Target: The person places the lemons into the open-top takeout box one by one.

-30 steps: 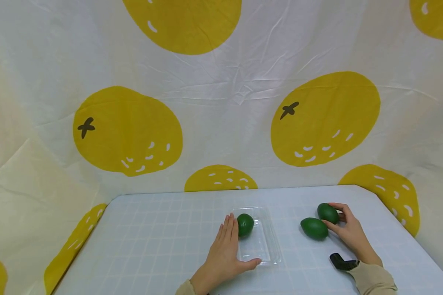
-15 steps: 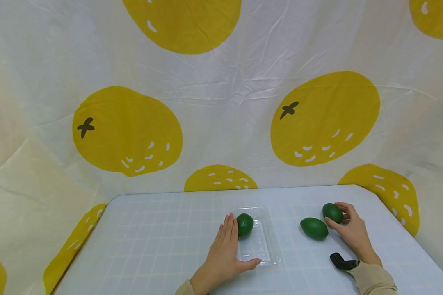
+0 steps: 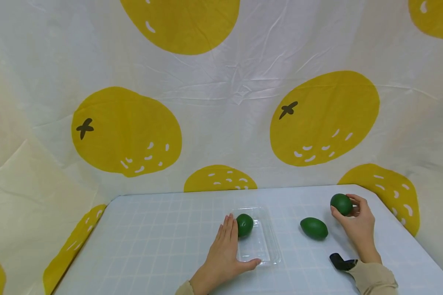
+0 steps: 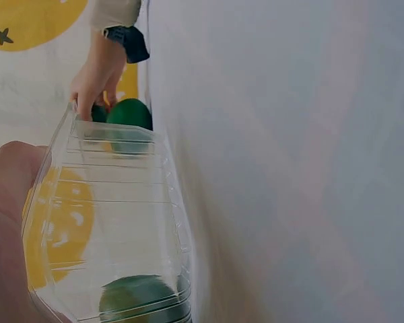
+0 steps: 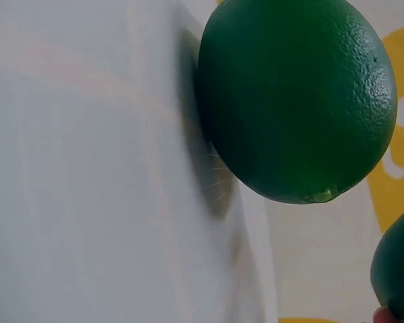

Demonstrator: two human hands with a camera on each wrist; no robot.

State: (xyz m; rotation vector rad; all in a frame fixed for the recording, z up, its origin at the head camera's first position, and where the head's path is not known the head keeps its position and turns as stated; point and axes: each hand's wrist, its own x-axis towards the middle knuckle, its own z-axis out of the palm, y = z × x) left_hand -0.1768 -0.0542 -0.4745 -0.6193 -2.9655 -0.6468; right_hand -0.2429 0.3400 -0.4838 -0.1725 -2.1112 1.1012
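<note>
Left grip straight-fingered, right grip pinching

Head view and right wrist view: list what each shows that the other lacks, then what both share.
Only the head view: the left hand and the green fruit in the clear tray.
Only the right wrist view: the pale spot at one end of the loose green fruit.
Both: that loose fruit, the held green fruit, and the right hand, only a fingertip in the wrist view.
</note>
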